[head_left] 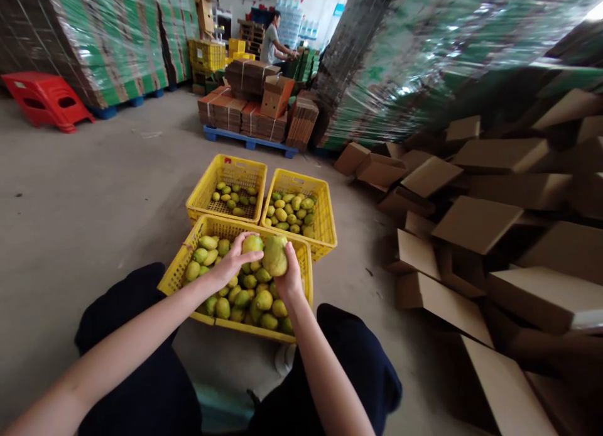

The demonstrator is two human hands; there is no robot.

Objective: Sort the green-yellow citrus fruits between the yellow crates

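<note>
L hand (234, 260) part-curled rnd 1 greener fruit (253, 242); R hand (289, 277) same, 1 yellower fruit (274, 256) adj.

Matt-skinned fruit (264, 299) lay in the nearest crate (308, 282), of perforated plastic; glossy film (405, 65) wrapped stacks (117, 40) beyond it, and matt cardboard boxes (478, 225) lay to its right.

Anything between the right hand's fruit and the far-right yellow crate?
Nothing loose visible; just the rims of the near crate and far-right crate, ahead of the right hand and its fruit.
</note>
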